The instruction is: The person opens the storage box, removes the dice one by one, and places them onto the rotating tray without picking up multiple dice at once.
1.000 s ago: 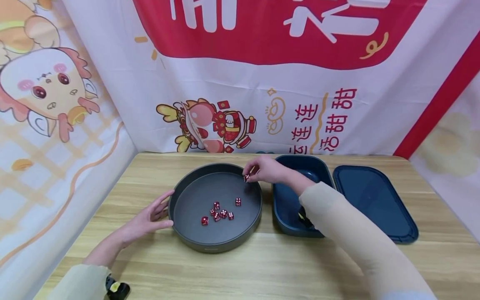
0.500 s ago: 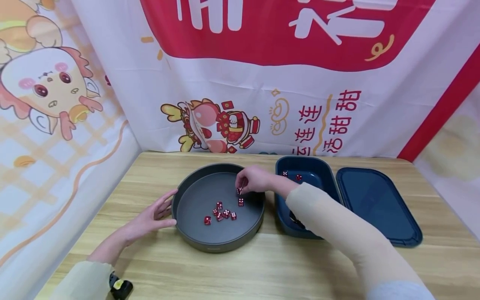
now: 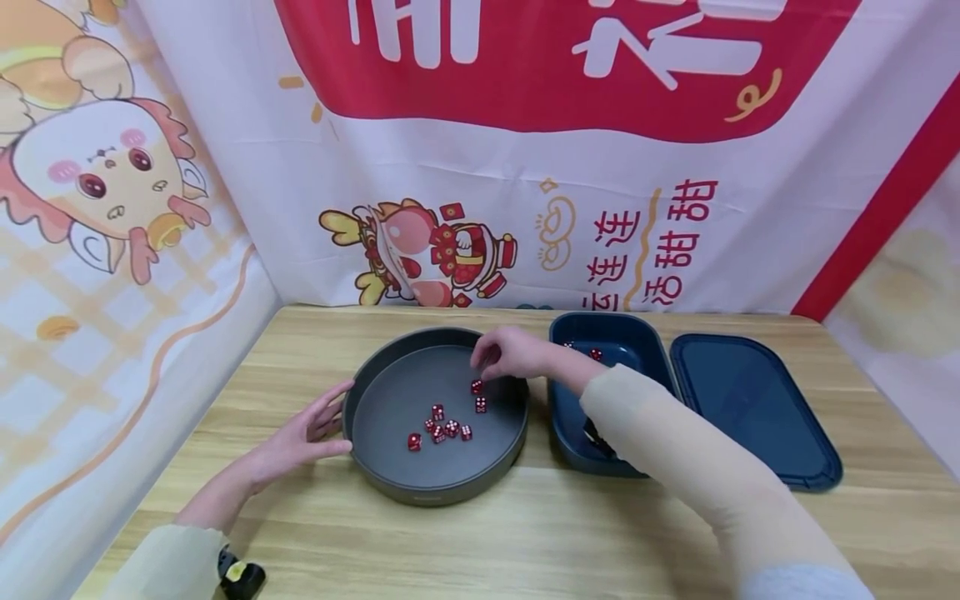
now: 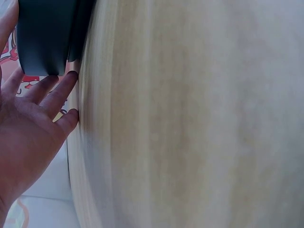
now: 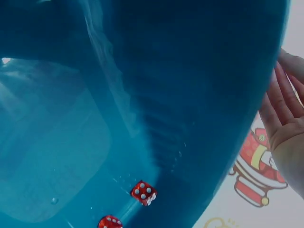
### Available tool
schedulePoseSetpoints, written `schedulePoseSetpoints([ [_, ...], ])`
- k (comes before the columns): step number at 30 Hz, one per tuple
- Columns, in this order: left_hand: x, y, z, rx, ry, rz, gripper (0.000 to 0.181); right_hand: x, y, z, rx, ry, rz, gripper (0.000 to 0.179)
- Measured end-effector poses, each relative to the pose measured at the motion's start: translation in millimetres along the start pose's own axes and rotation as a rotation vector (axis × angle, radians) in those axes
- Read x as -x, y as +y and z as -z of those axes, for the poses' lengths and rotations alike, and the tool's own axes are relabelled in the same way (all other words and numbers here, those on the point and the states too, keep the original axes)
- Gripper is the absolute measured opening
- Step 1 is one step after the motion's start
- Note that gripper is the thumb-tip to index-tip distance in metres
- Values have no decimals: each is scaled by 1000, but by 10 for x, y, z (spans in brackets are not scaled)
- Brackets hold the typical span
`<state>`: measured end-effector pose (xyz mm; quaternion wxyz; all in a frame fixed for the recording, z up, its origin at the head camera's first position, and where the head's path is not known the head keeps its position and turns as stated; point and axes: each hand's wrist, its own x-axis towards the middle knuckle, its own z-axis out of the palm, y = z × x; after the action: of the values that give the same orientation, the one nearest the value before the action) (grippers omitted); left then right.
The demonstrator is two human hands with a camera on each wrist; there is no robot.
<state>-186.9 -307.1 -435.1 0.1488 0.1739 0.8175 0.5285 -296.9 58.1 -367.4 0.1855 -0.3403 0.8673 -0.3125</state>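
A round dark grey pan stands on the wooden table, with several red dice clustered on its floor. Against the pan's left wall, my left hand rests with spread fingers; in the left wrist view its fingertips lie by the wall's lower part. My right hand reaches over the pan's far right rim, fingers bent downward and holding nothing that shows. Just below its fingertips lies a red die, with another die close in front of it.
Right of the pan stands a deep blue box, partly covered by my right forearm. Two red dice remain visible inside, one showing four dots. Its flat blue lid lies farther right. A printed cloth hangs behind the table.
My right hand has moved left and down into the pan with a die, then let it go near the right side. The left hand keeps its place at the wall.
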Motion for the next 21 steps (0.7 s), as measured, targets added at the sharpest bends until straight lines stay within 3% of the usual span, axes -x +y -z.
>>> schedulePoseSetpoints([
  [11, 18, 15, -11, -9, 1, 7, 86, 287, 97, 242, -47, 115, -19, 15],
  [21, 13, 24, -22, -12, 3, 6, 85, 704, 403, 529, -31, 249, -67, 14],
])
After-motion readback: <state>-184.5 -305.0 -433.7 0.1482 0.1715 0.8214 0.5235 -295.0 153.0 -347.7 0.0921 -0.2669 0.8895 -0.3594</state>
